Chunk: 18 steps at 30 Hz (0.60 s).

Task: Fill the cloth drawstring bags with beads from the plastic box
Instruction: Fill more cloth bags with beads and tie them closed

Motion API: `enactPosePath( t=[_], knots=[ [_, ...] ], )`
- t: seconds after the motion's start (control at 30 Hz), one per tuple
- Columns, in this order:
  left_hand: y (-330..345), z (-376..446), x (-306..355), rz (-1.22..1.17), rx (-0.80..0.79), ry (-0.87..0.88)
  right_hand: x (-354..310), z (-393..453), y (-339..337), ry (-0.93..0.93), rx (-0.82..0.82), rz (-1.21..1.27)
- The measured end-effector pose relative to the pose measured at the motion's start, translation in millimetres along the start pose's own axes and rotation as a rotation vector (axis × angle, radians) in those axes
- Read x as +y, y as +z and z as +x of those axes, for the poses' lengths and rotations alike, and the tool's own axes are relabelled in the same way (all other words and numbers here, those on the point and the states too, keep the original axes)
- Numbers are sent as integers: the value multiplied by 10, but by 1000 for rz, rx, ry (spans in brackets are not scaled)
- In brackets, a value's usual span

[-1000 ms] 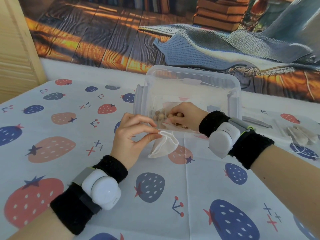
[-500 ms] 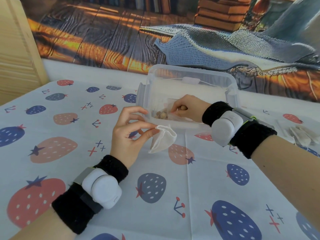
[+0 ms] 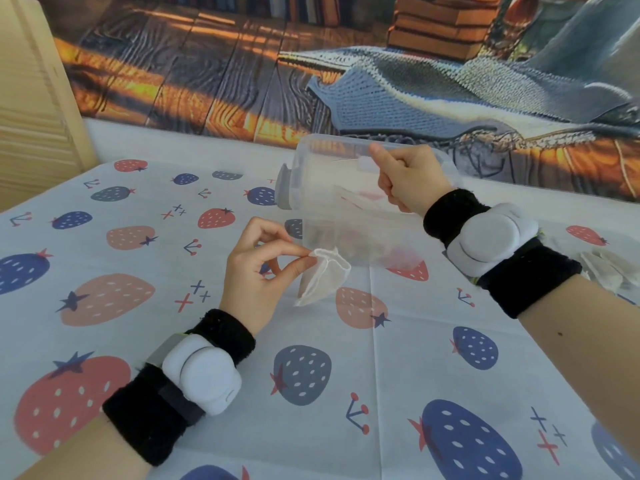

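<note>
I am pinching the rim of a small white cloth drawstring bag (image 3: 323, 278) between the thumb and forefinger of my left hand (image 3: 258, 271), my other fingers curling loosely above it. The bag is hanging open-mouthed just over the tablecloth (image 3: 381, 393), its mouth touching or nearly touching the near lower edge of the clear plastic box (image 3: 346, 216).

My right hand (image 3: 408, 180) is gripping the far rim of that box, fingers curled over the edge and thumb sticking up, and I am tipping the box steeply toward myself so that its open side is facing the bag. A grey latch (image 3: 284, 188) is showing on the box's left end. Through the blurred plastic I am seeing only a dark smudge low down near the bag's mouth; whether those are the beads I cannot tell for sure.

Both my wrists are wearing black sweatbands with white sensor units strapped on: the left wrist unit (image 3: 202, 374) and the right wrist unit (image 3: 490, 239). My right forearm is crossing in front of the table's right edge, where a few more pale cloth bags (image 3: 609, 271) are lying, partly cut off by it.

The tablecloth is printed with red, orange and blue strawberries. Behind the table a printed backdrop (image 3: 242, 71) is showing wooden planks, a knitted blanket and stacked books, and a pale wooden panel (image 3: 31, 98) is standing at the far left.
</note>
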State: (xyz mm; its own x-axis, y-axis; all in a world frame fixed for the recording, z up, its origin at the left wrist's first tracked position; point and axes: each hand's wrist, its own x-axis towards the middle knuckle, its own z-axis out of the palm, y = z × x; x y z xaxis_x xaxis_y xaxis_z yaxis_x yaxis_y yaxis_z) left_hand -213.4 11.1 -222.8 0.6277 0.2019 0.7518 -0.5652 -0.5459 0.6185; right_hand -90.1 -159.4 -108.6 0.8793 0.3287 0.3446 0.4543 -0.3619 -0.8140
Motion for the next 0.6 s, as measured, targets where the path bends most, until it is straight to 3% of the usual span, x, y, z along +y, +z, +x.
enactPosePath(
  t=[0.2,0.27,0.43,0.6],
  knots=[
    [0,-6,2,-17,-47,-35,-82,-88,-110,-149,133,179],
    [7,-13,3,-47,-77,-56,-88,-201,-121,-18,64,265],
    [6,-26,8,-58,-89,-60,89,-689,-90,411,-368,430],
    [-1,-26,-5,-51,-89,-78,418,-877,-91,730,-334,697]
  ],
)
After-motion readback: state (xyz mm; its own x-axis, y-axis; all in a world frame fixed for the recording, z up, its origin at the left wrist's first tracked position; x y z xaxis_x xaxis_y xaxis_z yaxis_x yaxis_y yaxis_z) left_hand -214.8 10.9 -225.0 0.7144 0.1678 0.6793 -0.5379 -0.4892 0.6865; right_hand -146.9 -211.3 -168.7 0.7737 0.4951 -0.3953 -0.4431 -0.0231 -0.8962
